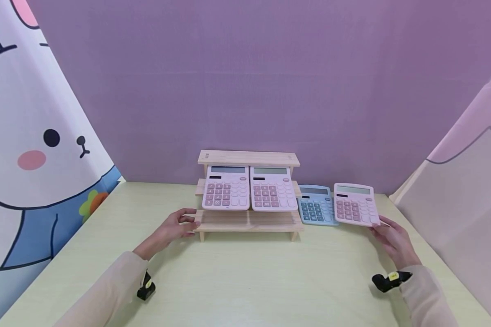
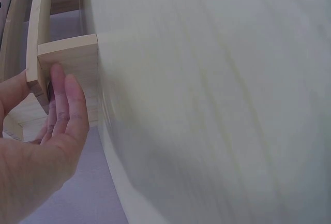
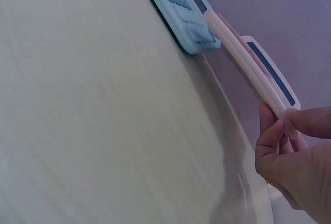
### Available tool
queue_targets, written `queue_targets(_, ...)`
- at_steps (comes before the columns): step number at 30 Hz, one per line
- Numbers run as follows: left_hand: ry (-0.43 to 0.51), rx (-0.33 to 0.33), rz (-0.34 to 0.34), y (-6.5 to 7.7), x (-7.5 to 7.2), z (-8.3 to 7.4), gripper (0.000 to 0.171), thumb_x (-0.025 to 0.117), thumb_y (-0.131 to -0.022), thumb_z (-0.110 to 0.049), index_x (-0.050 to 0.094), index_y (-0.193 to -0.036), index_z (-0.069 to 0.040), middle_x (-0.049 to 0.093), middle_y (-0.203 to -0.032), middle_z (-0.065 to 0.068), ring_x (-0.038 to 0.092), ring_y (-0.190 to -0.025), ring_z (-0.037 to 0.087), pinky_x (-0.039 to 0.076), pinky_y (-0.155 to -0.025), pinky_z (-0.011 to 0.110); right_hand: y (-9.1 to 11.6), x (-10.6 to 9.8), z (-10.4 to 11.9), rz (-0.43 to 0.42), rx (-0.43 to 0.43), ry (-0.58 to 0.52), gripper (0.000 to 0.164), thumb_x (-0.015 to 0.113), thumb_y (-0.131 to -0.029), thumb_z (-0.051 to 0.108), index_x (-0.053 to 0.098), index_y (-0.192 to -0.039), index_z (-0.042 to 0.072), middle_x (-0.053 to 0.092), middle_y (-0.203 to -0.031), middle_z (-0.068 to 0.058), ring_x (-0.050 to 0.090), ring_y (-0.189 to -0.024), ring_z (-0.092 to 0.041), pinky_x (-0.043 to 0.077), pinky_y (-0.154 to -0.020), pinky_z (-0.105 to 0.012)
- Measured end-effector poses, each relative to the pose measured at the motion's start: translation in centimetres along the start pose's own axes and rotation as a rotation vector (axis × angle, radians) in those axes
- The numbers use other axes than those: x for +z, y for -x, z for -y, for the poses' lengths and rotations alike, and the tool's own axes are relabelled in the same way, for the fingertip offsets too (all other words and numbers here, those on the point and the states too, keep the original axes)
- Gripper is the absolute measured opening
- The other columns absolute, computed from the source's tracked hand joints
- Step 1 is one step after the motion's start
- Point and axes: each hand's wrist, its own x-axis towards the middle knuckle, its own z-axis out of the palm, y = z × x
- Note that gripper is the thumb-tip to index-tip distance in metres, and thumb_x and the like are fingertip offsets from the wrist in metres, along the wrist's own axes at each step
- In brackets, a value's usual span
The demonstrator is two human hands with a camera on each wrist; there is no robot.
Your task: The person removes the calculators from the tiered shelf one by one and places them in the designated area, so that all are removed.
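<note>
From my seat away from it all, I take the wooden rack (image 1: 249,221) as my landmark. Farthest left of it hangs a cartoon-printed cloth (image 1: 37,113), well apart. At the rack's left end, the left hand (image 1: 175,230) grips the bottom shelf, thumb on one face and fingers behind the other; I judge this steadies it, the rack looking light.

On the rack, under its top board, two pink-keyed calculators, the left one (image 1: 236,190) and the right one (image 1: 281,190), stand side by side, tilted back, probably so their keys and displays face the person. Behind the rack is a purple backdrop (image 1: 245,91).

Just right of the rack, a blue calculator (image 1: 317,206) lies on the counter (image 1: 249,281) (whether it touches the rack, I can't tell). It sits between the rack and the loose pink calculator (image 1: 362,204), so a straight path leftward would cross over it.

That loose one is farther right of the rack, pinched near its lower right corner by the right hand (image 1: 394,241) and raised off the counter; the corner hold seems to leave the keys uncovered. Beyond, a pale cloth (image 1: 466,190) bounds that side.
</note>
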Motion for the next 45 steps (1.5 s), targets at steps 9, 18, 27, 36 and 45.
queue_targets(9, 0.003, 0.005, 0.002, 0.0, 0.0, 0.0, 0.057, 0.060, -0.087, -0.009, 0.032, -0.135, 0.002, 0.046, -0.122, 0.024, 0.060, -0.089, 0.016, 0.055, -0.083, 0.037, -0.5, -0.6, 0.3, -0.008, 0.048, 0.003, 0.037, 0.049, -0.087, -0.011, 0.066, -0.081, 0.021, 0.066, -0.081, 0.005, 0.062, -0.076, -0.006, 0.053, -0.071, -0.017)
queue_targets(18, 0.002, 0.018, 0.015, 0.2, 0.0, -0.2, 0.057, 0.059, -0.088, -0.009, 0.030, -0.136, 0.003, 0.046, -0.122, 0.024, 0.060, -0.088, 0.015, 0.055, -0.084, 0.038, -0.8, -1.1, 0.6, 0.014, 0.050, 0.020, 0.036, 0.048, -0.087, -0.011, 0.064, -0.081, 0.021, 0.066, -0.081, 0.005, 0.061, -0.077, -0.005, 0.052, -0.071, -0.015)
queue_targets(27, 0.005, 0.030, 0.020, 0.2, 0.0, 0.0, 0.058, 0.062, -0.087, -0.011, 0.031, -0.134, 0.004, 0.049, -0.119, 0.023, 0.060, -0.087, 0.015, 0.055, -0.083, 0.038, -1.0, -1.6, 0.6, -0.003, 0.074, 0.027, 0.038, 0.047, -0.088, -0.011, 0.066, -0.079, 0.022, 0.065, -0.079, 0.006, 0.059, -0.076, -0.004, 0.051, -0.070, -0.016)
queue_targets(36, 0.014, 0.036, 0.024, 0.2, -0.2, 0.1, 0.059, 0.064, -0.085, -0.013, 0.033, -0.133, 0.003, 0.050, -0.116, 0.022, 0.061, -0.088, 0.017, 0.055, -0.082, 0.037, -1.3, -1.9, 0.7, -0.012, 0.095, 0.051, 0.039, 0.045, -0.088, -0.009, 0.065, -0.078, 0.022, 0.065, -0.078, 0.007, 0.059, -0.075, -0.005, 0.051, -0.070, -0.017)
queue_targets(45, 0.010, 0.010, 0.010, 0.2, 0.1, -0.1, 0.057, 0.061, -0.087, -0.009, 0.032, -0.135, 0.002, 0.049, -0.118, 0.022, 0.061, -0.087, 0.015, 0.054, -0.085, 0.039, -1.5, -2.3, 0.6, -0.012, 0.119, 0.061, 0.035, 0.045, -0.089, -0.010, 0.060, -0.080, 0.021, 0.064, -0.079, 0.006, 0.059, -0.076, -0.006, 0.051, -0.072, -0.017)
